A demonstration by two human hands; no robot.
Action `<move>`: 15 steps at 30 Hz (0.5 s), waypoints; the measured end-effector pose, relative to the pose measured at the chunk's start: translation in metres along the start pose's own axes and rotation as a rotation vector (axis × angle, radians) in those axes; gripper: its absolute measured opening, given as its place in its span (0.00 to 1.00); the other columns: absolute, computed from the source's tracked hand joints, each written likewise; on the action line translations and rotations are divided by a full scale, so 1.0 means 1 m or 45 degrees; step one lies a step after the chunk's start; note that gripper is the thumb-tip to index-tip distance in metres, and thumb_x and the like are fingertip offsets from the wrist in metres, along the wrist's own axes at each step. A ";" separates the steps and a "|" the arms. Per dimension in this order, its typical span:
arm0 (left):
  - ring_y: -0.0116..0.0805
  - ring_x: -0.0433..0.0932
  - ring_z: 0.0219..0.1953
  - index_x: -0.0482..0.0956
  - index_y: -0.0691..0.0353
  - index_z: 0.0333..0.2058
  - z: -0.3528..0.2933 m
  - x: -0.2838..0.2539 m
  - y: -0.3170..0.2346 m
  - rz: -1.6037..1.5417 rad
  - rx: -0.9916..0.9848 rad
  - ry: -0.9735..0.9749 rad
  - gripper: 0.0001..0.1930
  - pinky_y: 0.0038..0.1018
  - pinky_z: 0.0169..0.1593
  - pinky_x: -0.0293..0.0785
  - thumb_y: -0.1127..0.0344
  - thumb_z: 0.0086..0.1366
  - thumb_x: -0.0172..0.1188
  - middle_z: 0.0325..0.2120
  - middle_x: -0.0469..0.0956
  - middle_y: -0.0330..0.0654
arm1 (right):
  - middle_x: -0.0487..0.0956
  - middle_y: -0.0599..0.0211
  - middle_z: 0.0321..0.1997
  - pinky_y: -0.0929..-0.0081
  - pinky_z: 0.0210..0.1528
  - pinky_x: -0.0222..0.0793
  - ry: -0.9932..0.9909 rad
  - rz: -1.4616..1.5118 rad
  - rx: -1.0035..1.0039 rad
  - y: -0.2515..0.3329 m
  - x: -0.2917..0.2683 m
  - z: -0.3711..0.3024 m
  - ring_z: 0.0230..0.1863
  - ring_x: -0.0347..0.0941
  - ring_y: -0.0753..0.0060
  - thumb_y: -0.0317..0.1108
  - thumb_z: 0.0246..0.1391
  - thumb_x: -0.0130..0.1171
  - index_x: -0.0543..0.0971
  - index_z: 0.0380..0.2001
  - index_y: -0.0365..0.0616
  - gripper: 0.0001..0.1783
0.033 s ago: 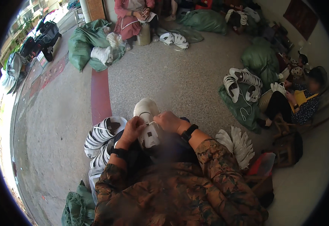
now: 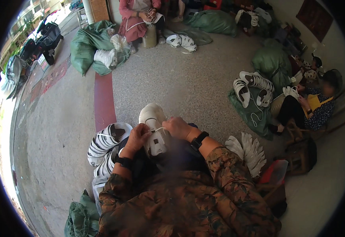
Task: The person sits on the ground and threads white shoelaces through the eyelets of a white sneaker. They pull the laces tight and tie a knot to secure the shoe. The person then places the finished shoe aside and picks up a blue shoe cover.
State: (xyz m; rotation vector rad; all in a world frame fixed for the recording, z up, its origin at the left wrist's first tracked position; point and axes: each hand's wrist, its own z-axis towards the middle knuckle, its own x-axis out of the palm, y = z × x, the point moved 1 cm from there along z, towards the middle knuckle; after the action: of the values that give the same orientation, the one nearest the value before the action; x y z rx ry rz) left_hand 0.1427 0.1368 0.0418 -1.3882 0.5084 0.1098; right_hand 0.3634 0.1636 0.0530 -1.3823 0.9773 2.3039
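Observation:
A white shoe upper (image 2: 152, 113) stands over my lap, its rounded end pointing away from me and a dark slot showing on its near part. Across its middle runs a thin white lace (image 2: 157, 129). My left hand (image 2: 138, 137), closed in a pinch, is at the upper's left edge by one end of the lace. From the right, my right hand (image 2: 177, 128) pinches the other end. Its fingertips are partly hidden behind the hand. Beside my left forearm lies a stack of white-and-black striped shoe uppers (image 2: 97, 149).
At my right lies a bundle of white pieces (image 2: 254, 156) near a wooden stool (image 2: 299, 158). Further right, more striped uppers (image 2: 255, 81) rest on a green sack (image 2: 245, 114) beside a seated person (image 2: 320, 102). Another person (image 2: 135, 19) sits ahead, near green sacks (image 2: 86, 49).

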 end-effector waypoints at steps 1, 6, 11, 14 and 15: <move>0.26 0.72 0.27 0.73 0.66 0.31 -0.002 0.003 0.002 -0.015 -0.017 -0.011 0.08 0.24 0.34 0.70 0.73 0.53 0.61 0.23 0.74 0.39 | 0.75 0.53 0.23 0.56 0.30 0.69 -0.055 0.056 0.004 -0.001 0.002 -0.003 0.28 0.74 0.46 0.31 0.49 0.53 0.70 0.23 0.41 0.06; 0.24 0.71 0.25 0.74 0.67 0.31 -0.004 0.002 0.002 -0.008 -0.088 -0.026 0.06 0.24 0.31 0.70 0.73 0.54 0.61 0.21 0.74 0.37 | 0.75 0.51 0.20 0.56 0.31 0.70 -0.328 0.307 0.033 0.019 0.022 0.010 0.27 0.74 0.44 0.28 0.49 0.53 0.69 0.25 0.41 0.04; 0.25 0.72 0.23 0.77 0.67 0.29 -0.014 -0.011 0.002 0.131 -0.070 -0.029 0.06 0.24 0.30 0.70 0.70 0.54 0.61 0.19 0.76 0.41 | 0.76 0.49 0.23 0.55 0.32 0.70 -0.040 0.255 0.195 0.016 0.035 0.014 0.30 0.74 0.44 0.27 0.48 0.52 0.71 0.25 0.40 0.03; 0.27 0.72 0.20 0.78 0.66 0.26 -0.024 -0.020 0.000 0.189 -0.061 -0.088 0.06 0.25 0.28 0.69 0.69 0.54 0.62 0.17 0.76 0.44 | 0.76 0.49 0.24 0.55 0.32 0.71 -0.039 0.157 0.258 0.020 0.034 0.015 0.30 0.75 0.45 0.27 0.47 0.53 0.72 0.25 0.40 0.02; 0.27 0.72 0.20 0.78 0.66 0.26 -0.028 -0.023 0.003 0.196 -0.062 -0.097 0.06 0.25 0.28 0.69 0.69 0.54 0.62 0.16 0.75 0.44 | 0.76 0.49 0.23 0.55 0.32 0.71 -0.058 0.115 0.274 0.023 0.033 0.016 0.29 0.75 0.45 0.27 0.46 0.53 0.73 0.25 0.40 0.02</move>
State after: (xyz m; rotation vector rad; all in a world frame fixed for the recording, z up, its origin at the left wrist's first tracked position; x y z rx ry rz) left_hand 0.1129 0.1154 0.0455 -1.3856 0.5514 0.3005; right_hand 0.3237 0.1539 0.0390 -1.2175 1.2553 2.2053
